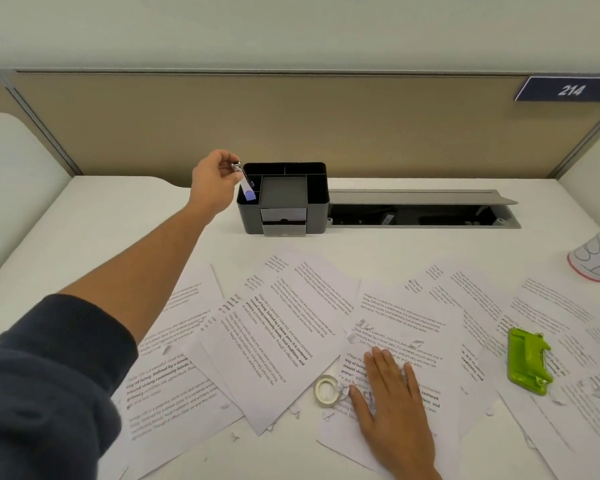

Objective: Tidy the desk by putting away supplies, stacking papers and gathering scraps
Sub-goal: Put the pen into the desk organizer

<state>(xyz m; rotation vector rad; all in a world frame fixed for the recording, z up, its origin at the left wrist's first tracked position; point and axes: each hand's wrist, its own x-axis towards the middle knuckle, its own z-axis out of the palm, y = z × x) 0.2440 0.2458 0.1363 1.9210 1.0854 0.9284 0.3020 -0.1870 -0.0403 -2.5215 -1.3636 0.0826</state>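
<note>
My left hand reaches far out and pinches the metal top of a white pen with a purple tip, whose lower end sits inside the left compartment of the black desk organizer. My right hand lies flat, fingers spread, on printed sheets scattered over the white desk. A roll of clear tape rests just left of its thumb. A green stapler lies on the papers at the right. Small torn paper scraps are strewn among the sheets.
A white cup with red trim stands at the right edge. Behind the organizer an open cable tray is sunk into the desk. A beige partition closes the back, with a sign reading 214.
</note>
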